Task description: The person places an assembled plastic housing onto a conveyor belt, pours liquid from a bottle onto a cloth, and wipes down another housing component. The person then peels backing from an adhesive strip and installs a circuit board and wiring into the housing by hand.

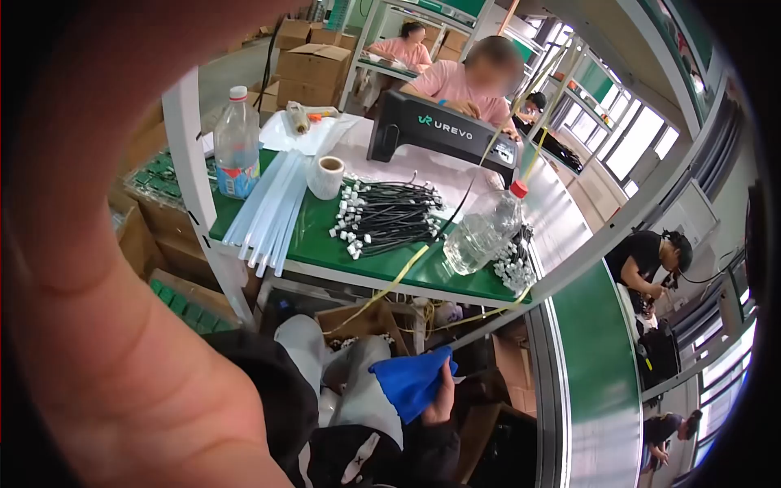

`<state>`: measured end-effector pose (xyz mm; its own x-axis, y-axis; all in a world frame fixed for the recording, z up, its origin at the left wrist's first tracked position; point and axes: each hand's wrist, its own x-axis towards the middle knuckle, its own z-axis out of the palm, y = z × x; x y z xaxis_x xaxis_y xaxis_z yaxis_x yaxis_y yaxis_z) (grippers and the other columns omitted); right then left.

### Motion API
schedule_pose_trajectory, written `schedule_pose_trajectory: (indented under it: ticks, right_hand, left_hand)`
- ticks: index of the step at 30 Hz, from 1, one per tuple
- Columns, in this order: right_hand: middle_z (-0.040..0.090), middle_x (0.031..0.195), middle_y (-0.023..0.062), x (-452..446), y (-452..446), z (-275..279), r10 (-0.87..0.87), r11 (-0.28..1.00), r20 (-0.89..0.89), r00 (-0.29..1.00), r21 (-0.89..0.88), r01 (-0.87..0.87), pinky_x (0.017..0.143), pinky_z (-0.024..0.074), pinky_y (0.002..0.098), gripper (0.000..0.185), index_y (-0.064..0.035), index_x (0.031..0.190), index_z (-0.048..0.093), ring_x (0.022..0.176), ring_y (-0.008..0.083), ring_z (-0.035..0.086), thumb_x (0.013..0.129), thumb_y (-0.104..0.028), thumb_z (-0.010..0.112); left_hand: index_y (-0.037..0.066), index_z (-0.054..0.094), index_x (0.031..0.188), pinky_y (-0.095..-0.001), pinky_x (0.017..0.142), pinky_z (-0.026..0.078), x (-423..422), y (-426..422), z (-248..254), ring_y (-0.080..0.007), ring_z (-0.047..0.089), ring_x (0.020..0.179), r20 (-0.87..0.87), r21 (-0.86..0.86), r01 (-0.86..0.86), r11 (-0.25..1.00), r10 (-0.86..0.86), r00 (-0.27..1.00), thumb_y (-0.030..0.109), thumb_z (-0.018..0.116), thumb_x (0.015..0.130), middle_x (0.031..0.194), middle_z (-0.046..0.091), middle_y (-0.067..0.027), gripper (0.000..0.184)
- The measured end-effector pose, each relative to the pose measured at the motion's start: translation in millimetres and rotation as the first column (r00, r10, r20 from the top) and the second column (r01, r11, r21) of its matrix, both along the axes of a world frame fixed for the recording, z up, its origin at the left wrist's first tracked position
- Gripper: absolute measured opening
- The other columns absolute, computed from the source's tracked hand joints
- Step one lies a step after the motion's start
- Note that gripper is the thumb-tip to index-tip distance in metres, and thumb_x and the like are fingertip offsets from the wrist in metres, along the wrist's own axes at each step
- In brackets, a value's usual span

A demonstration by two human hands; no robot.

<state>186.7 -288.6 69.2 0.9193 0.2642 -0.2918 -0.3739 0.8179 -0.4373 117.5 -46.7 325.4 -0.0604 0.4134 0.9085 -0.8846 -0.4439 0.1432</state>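
Observation:
My left hand [146,382] looms very close to the camera, filling the left side and curving over the top edge. Its fingertips lie out of view, so I cannot tell what it touches. Low in the middle, over my lap, my right hand [442,397] is closed on a blue cloth [413,382] that hangs from the fingers. Ahead of my knees stands a green-topped workbench [317,254]. On it lie a pile of short black cables with white connectors [386,213], translucent plastic strips [272,207] and a white roll [326,177].
A blue-labelled bottle [237,150] stands at the bench's left; a red-capped clear bottle [486,232] leans at its right. Across the bench a person [464,85] handles a black UREVO panel [443,134]. A metal upright [191,154] and cardboard boxes [313,77] are left.

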Motion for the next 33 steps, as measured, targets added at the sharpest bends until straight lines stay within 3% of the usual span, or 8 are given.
schedule_pose_trajectory:
  ticks: [8, 25, 26, 27, 31, 33]
  right_hand:
    - [0.064, 0.101, 0.0044, 0.1, -4.7, -14.8, 0.004, 0.999, -0.029, 1.0, -0.05, -0.005, 0.085, 0.0489, 0.0321, 0.027, -0.0071, 0.109, 0.058, 0.091, 0.0176, 0.062, 0.093, -0.028, 0.056]
    - [0.064, 0.101, 0.0056, 4.0, 3.8, -12.7, 0.024, 1.0, -0.019, 1.0, -0.018, -0.025, 0.086, 0.0488, 0.0337, 0.03, -0.0067, 0.11, 0.058, 0.094, 0.0193, 0.061, 0.093, -0.031, 0.055]
    - [0.065, 0.101, 0.0055, -2.5, 14.0, -2.6, -0.07, 0.985, 0.113, 0.991, -0.152, 0.087, 0.086, 0.0496, 0.0338, 0.033, -0.0049, 0.107, 0.059, 0.092, 0.0198, 0.062, 0.098, -0.032, 0.043]
    - [0.065, 0.102, 0.0055, 3.2, 3.6, -11.6, 0.039, 0.999, 0.01, 0.999, 0.035, -0.039, 0.086, 0.0494, 0.0335, 0.029, -0.006, 0.109, 0.059, 0.092, 0.0194, 0.062, 0.096, -0.03, 0.049]
    - [0.065, 0.099, 0.0052, 3.9, 8.3, -7.8, 0.01, 1.0, 0.002, 1.0, -0.016, -0.01, 0.083, 0.0506, 0.0336, 0.026, -0.0087, 0.107, 0.059, 0.09, 0.0193, 0.063, 0.094, -0.031, 0.054]
    - [0.065, 0.1, 0.0054, 2.5, 7.3, -9.3, 0.051, 0.999, -0.016, 0.999, 0.008, -0.051, 0.083, 0.0506, 0.0343, 0.027, -0.0089, 0.106, 0.059, 0.091, 0.0196, 0.063, 0.094, -0.032, 0.053]
  left_hand:
    - [0.008, 0.01, 0.144, -0.0408, 0.082, 0.046, -2.6, 6.3, 15.2, -0.0316, 0.053, 0.101, 0.042, 0.013, 0.036, 0.999, -0.036, 0.998, 0.014, 0.074, 0.068, 0.111, 0.053, -0.022, 0.099]
    - [0.008, 0.012, 0.143, -0.0405, 0.08, 0.047, 2.9, -3.0, 32.4, -0.0299, 0.056, 0.092, 0.08, -0.047, 0.193, 0.98, -0.189, 0.979, 0.008, 0.069, 0.07, 0.101, 0.056, -0.0197, 0.093]
    - [0.008, 0.012, 0.143, -0.0405, 0.08, 0.047, 3.2, -6.4, 33.9, -0.0298, 0.056, 0.091, 0.08, -0.062, 0.207, 0.976, -0.202, 0.976, 0.007, 0.069, 0.07, 0.101, 0.056, -0.0196, 0.093]
    - [0.008, 0.012, 0.143, -0.0405, 0.08, 0.047, 3.6, -11.3, 33.2, -0.0297, 0.057, 0.091, 0.079, -0.078, 0.224, 0.972, -0.218, 0.973, 0.007, 0.069, 0.07, 0.1, 0.057, -0.0195, 0.092]
    - [0.008, 0.012, 0.142, -0.0404, 0.08, 0.048, -0.1, -28.0, 7.2, -0.0293, 0.057, 0.088, 0.064, -0.152, 0.352, 0.924, -0.346, 0.936, 0.006, 0.068, 0.07, 0.098, 0.057, -0.0189, 0.091]
    - [0.008, 0.013, 0.142, -0.0404, 0.079, 0.048, 7.9, -28.2, -27.0, -0.0291, 0.058, 0.087, -0.071, -0.152, 0.447, 0.882, -0.461, 0.885, 0.005, 0.067, 0.071, 0.097, 0.058, -0.0187, 0.09]
